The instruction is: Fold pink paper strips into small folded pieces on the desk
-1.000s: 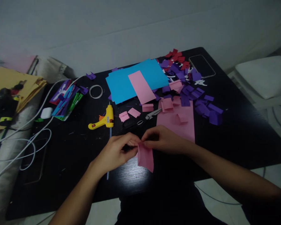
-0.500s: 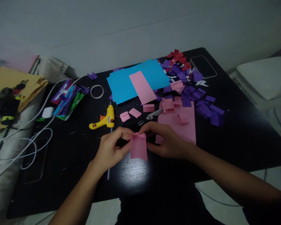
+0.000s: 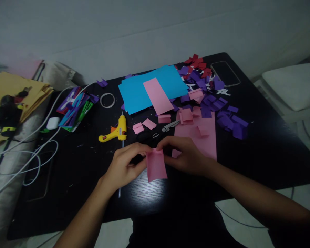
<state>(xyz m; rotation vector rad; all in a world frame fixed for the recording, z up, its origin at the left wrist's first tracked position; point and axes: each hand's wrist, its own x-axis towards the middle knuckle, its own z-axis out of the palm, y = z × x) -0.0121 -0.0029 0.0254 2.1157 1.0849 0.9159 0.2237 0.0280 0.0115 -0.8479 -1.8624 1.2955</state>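
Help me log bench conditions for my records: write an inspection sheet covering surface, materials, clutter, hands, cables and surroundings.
Surface: black table, bright glare near its front edge.
Job's things: pink paper piece in hand; yellow glue gun and scissors lying beyond.
Clutter: purple pieces and red pieces scattered at the far right; blue sheets stacked.
Hands: left hand and right hand pinch the pink paper piece by its upper edge.
Cables: white cable crossing the table's left end.
Surroundings: wall behind; white seat at right.

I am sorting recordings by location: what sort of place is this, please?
It looks like a craft workspace, perhaps at home: a glue gun, scissors and purple paper pieces are on the black table.
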